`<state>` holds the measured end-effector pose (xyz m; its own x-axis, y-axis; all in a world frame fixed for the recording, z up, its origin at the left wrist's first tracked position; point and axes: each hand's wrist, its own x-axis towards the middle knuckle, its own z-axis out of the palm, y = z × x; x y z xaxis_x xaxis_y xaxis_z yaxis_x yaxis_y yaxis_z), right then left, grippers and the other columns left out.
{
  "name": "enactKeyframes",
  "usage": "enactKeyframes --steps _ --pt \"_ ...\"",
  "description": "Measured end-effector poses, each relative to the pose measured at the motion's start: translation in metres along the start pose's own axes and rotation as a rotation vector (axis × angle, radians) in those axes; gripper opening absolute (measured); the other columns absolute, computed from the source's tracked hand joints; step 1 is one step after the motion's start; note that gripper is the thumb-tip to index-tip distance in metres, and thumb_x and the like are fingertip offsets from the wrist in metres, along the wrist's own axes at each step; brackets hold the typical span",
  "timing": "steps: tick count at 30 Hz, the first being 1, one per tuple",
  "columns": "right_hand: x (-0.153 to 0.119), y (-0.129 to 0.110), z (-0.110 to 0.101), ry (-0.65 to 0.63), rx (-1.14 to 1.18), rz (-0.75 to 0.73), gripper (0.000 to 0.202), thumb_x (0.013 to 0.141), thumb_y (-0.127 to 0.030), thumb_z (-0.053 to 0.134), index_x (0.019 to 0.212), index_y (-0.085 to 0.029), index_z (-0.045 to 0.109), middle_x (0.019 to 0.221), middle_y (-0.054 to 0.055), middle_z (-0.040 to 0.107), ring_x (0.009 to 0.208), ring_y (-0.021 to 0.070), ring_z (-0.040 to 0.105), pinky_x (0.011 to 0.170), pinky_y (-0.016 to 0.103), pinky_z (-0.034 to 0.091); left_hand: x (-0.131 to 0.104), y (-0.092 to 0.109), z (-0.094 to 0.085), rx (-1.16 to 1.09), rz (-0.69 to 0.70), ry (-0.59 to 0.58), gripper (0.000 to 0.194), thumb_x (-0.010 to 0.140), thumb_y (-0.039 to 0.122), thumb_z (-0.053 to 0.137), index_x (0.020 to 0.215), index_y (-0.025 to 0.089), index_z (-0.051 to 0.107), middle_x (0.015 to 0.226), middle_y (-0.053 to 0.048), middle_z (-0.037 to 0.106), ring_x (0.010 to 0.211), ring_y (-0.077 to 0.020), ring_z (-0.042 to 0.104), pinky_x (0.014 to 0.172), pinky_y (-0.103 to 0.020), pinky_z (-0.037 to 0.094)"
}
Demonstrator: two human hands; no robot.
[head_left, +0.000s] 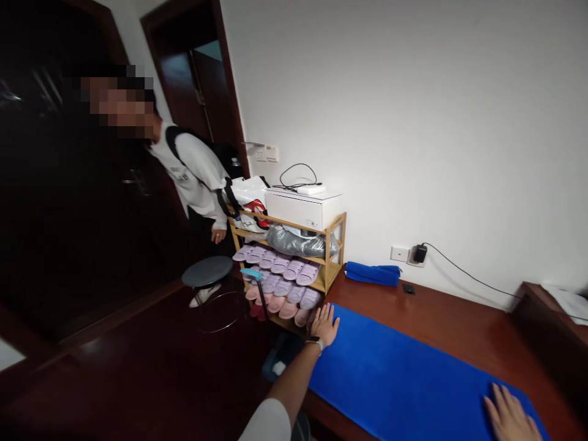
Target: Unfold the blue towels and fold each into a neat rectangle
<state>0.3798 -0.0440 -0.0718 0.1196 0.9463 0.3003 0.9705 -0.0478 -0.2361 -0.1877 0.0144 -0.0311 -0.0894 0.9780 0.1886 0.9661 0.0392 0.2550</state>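
A blue towel (pixel 404 383) lies spread flat along the reddish-brown wooden desk (pixel 441 324). At the towel's far left corner rests my left hand (pixel 325 326), its fingers stretched out and holding nothing; a watch is on that wrist. Near the towel's right end my right hand (pixel 511 415) lies with its fingers apart, partly cut off by the bottom edge of the view. Behind the spread towel, against the wall, sits a folded or rolled blue towel (pixel 373 274), apart from both hands.
A wooden rack (pixel 329 257) with rows of slippers (pixel 281 263) and a white box (pixel 298 207) adjoins the desk's left end. Beyond it, a person (pixel 193 165) in a white top stands by a round stool (pixel 207 271). A black plug (pixel 419 253) trails its cable along the wall.
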Motion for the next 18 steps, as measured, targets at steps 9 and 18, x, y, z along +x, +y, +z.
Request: enactKeyframes --steps 9,18 --pt "-0.027 -0.195 0.010 -0.356 0.098 -0.208 0.079 0.097 -0.060 0.016 0.167 -0.036 0.045 0.170 -0.004 0.048 0.164 0.0249 0.028 0.136 0.047 0.020 -0.057 0.150 0.056 -0.162 0.619 -0.070 0.064 0.111 0.056 0.031 0.168 0.029 0.040 0.176 -0.006 0.040 0.164 -0.0243 0.034 0.135 -0.048 0.025" --pt "-0.015 -0.070 -0.029 -0.370 -0.115 0.179 0.074 0.104 -0.049 0.014 0.171 -0.026 0.036 0.178 0.003 0.034 0.167 0.0247 0.021 0.135 0.043 0.015 -0.024 0.030 0.024 0.011 0.199 -0.059 0.069 0.107 0.052 0.034 0.165 0.017 0.047 0.172 -0.015 0.043 0.162 -0.0321 0.037 0.133 -0.056 0.028"
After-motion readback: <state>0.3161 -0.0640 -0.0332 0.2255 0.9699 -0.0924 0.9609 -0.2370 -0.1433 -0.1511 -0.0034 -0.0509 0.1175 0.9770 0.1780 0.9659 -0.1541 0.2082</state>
